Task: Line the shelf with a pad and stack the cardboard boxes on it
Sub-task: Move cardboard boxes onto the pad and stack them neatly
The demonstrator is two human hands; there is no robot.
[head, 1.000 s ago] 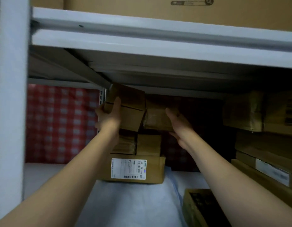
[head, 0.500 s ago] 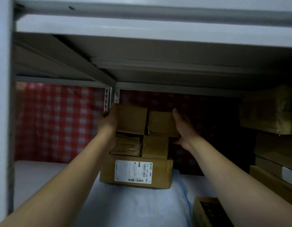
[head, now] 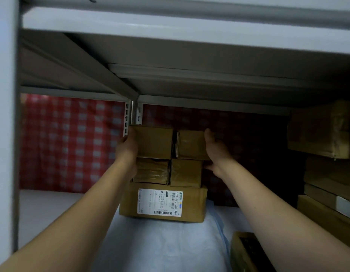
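A white pad (head: 162, 246) covers the shelf floor. On it stands a large labelled cardboard box (head: 162, 203). Two small boxes, one taped (head: 150, 170) and one plain (head: 185, 172), sit side by side on top of it. A third layer holds two more small boxes: the left one (head: 154, 142) and the right one (head: 190, 145). My left hand (head: 128, 146) presses the left side of the top left box. My right hand (head: 214, 148) grips the right side of the top right box. Both top boxes rest level on the layer below.
A stack of cardboard boxes (head: 327, 163) fills the right side of the shelf. Another box (head: 246, 252) lies at the lower right front. A metal shelf underside (head: 189, 71) hangs close above. Red checked cloth (head: 72, 142) covers the back. A white upright post (head: 3, 124) stands at left.
The two top boxes, tilted and raised a second ago, have come down level onto the second layer, with both hands still on their outer sides.
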